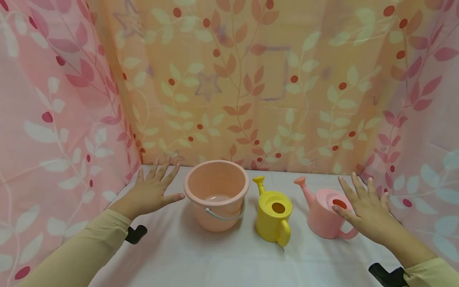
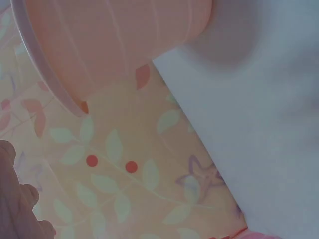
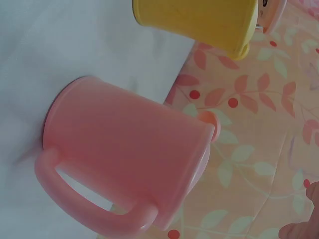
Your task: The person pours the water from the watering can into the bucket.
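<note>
My left hand [image 1: 150,192] hovers with its fingers spread just left of a peach-coloured bucket [image 1: 216,215], thumb tip close to the bucket's rim. The bucket stands upright, its pale handle [image 1: 224,217] hanging down in front. My right hand [image 1: 371,213], fingers spread too, is held over the right side of a pink watering can [image 1: 322,217] and overlaps it in the head view. Between the bucket and the pink can stands a yellow watering can [image 1: 270,223], its spout toward the back and its handle toward me. Neither hand holds anything.
White cloth [image 1: 229,263] covers the table. An orange leaf-patterned curtain [image 1: 244,99] closes off the back, with pink curtains at the left [image 1: 64,131] and right [image 1: 423,131]. Black wrist mounts [image 1: 136,234] sit under both sleeves.
</note>
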Tool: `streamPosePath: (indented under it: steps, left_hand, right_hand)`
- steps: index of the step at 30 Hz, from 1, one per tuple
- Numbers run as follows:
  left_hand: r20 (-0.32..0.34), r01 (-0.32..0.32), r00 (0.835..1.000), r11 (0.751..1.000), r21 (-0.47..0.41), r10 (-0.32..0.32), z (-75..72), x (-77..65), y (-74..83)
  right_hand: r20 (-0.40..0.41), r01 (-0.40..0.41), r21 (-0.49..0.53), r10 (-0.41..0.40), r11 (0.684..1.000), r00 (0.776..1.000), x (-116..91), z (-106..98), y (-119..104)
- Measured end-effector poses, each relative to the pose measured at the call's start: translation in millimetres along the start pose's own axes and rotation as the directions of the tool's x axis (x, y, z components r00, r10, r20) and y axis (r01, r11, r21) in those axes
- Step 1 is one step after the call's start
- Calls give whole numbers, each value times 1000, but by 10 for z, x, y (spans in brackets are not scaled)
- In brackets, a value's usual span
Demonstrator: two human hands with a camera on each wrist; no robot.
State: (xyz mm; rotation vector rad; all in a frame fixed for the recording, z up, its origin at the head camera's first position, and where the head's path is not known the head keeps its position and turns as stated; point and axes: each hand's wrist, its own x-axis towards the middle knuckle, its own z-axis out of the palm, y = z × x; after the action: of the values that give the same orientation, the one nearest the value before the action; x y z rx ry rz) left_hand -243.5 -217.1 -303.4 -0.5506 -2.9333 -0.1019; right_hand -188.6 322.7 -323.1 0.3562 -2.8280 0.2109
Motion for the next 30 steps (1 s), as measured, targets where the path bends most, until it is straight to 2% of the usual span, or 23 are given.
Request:
streamPosePath:
  steps: [19, 24, 30]
  left_hand:
    - [1, 9, 1000, 1000, -7, -9, -17, -32, 1]
    - [8, 9, 1000, 1000, -16, -9, -1, 6, 16]
    - [23, -4, 1000, 1000, -28, 5, 35, 110, 30]
  right_hand:
    - [-18, 29, 43, -28, 999, 999, 3, 44, -64]
    - [-31, 35, 67, -33, 997, 999, 13, 58, -87]
    - [4, 19, 89, -19, 996, 1000, 30, 72, -108]
